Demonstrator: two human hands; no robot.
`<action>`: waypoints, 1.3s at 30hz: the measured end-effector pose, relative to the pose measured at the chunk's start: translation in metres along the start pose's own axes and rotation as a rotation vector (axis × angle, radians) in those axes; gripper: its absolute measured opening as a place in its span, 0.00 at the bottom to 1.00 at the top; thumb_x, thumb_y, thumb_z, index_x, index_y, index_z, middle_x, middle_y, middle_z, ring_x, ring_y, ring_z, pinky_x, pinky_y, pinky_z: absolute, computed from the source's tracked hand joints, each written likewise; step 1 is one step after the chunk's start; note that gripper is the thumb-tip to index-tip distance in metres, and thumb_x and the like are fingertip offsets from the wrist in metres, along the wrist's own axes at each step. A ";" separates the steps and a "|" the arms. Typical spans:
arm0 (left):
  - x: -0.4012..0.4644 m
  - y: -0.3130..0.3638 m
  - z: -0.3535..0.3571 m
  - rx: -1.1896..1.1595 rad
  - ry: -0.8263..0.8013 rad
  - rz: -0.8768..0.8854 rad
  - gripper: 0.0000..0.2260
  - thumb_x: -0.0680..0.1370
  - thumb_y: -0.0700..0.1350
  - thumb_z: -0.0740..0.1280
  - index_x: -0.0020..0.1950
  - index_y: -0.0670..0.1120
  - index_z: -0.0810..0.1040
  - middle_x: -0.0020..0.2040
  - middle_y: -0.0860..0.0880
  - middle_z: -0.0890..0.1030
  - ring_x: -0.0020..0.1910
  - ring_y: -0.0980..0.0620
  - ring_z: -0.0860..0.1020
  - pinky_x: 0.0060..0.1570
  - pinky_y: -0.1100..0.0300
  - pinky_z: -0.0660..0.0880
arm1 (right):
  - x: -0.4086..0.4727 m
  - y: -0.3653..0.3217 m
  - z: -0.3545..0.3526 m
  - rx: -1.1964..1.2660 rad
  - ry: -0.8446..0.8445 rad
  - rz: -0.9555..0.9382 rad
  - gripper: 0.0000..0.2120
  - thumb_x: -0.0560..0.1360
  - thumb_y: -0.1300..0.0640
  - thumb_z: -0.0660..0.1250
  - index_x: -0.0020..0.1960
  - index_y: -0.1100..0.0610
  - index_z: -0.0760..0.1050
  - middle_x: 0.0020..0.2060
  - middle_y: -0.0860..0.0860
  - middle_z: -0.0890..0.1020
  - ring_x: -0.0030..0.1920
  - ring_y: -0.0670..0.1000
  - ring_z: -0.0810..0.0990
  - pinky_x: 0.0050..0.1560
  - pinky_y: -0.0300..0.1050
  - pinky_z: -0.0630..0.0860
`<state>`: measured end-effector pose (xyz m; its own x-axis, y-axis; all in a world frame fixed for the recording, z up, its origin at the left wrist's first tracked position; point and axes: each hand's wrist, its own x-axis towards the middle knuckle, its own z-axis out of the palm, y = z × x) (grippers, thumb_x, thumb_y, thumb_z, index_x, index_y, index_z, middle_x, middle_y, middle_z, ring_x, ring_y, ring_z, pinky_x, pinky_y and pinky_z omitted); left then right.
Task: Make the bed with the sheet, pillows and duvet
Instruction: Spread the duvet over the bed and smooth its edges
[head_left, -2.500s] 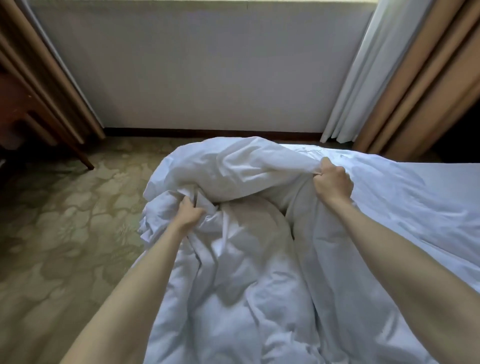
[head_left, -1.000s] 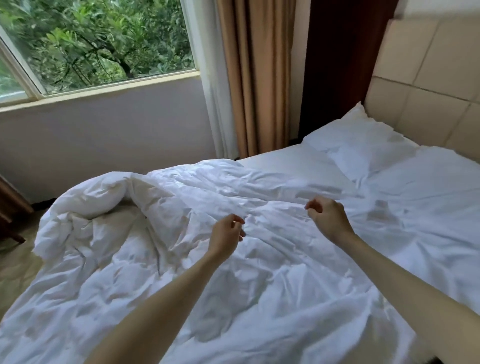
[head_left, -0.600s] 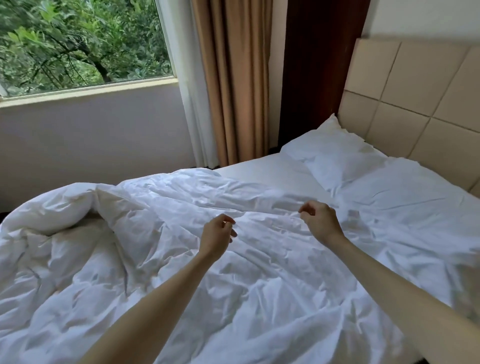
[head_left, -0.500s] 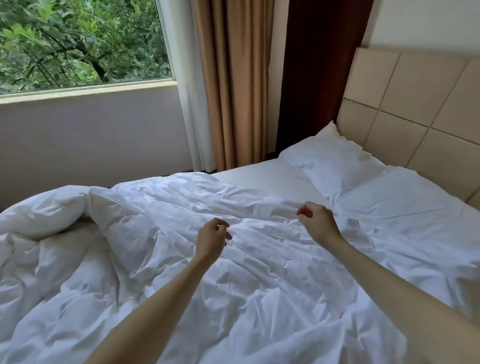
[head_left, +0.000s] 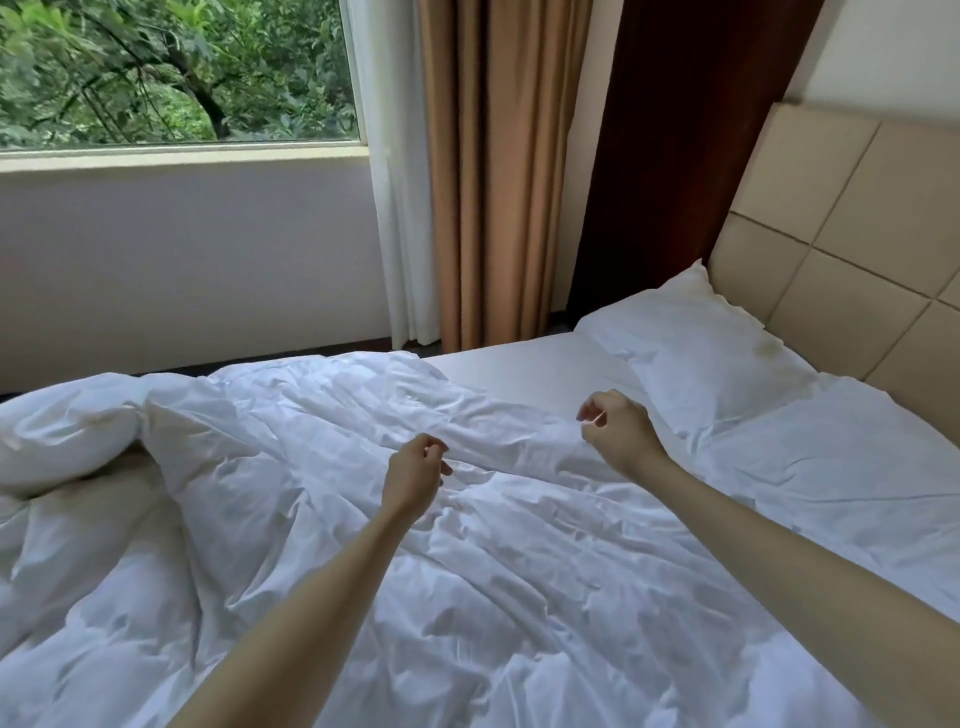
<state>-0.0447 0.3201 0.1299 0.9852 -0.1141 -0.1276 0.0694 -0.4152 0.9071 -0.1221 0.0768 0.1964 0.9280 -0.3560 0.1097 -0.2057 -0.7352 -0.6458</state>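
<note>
A crumpled white duvet (head_left: 363, 545) covers most of the bed, with a folded-over bulge at its left end (head_left: 67, 426). Its upper edge runs across the bed just beyond my hands. My left hand (head_left: 413, 475) hovers over the duvet with its fingers loosely curled and nothing in them. My right hand (head_left: 618, 431) hangs above the duvet's upper edge, also curled and empty. Two white pillows lie at the head: one (head_left: 691, 353) against the headboard, one (head_left: 831, 467) nearer me on the right. A strip of white sheet (head_left: 524, 369) shows between duvet and pillows.
A beige padded headboard (head_left: 852, 249) stands at the right. Tan and white curtains (head_left: 483, 171) hang beyond the bed's far side, beside a window (head_left: 171, 73) with trees outside. A pale wall (head_left: 182, 260) runs below the window.
2.5 s ago both hands gripped the bunched duvet at the foot end. They let go, my view swung toward the headboard, and both hands now reach further up the bed, empty.
</note>
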 end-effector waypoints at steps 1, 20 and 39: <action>0.008 -0.002 0.004 0.001 0.009 -0.008 0.10 0.79 0.40 0.58 0.48 0.43 0.79 0.35 0.48 0.82 0.32 0.50 0.77 0.42 0.55 0.75 | 0.013 0.003 0.003 -0.005 -0.016 -0.012 0.06 0.72 0.66 0.65 0.46 0.59 0.78 0.45 0.50 0.76 0.45 0.51 0.74 0.46 0.42 0.69; 0.229 -0.066 0.070 0.363 0.180 -0.234 0.13 0.79 0.45 0.58 0.62 0.45 0.73 0.60 0.47 0.73 0.58 0.48 0.74 0.59 0.48 0.71 | 0.282 0.091 0.152 -0.012 -0.496 0.056 0.28 0.72 0.57 0.71 0.68 0.55 0.62 0.66 0.53 0.67 0.63 0.53 0.71 0.64 0.54 0.69; 0.363 -0.213 0.076 0.709 0.218 -0.195 0.14 0.79 0.44 0.61 0.63 0.46 0.74 0.65 0.46 0.70 0.63 0.43 0.66 0.60 0.52 0.63 | 0.397 0.119 0.394 -0.151 -0.749 0.201 0.55 0.64 0.34 0.72 0.77 0.55 0.46 0.71 0.54 0.66 0.70 0.57 0.66 0.67 0.58 0.63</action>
<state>0.2863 0.2986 -0.1404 0.9791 0.1710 -0.1100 0.2008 -0.8978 0.3921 0.3440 0.0760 -0.1347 0.8199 -0.0467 -0.5707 -0.3817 -0.7875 -0.4839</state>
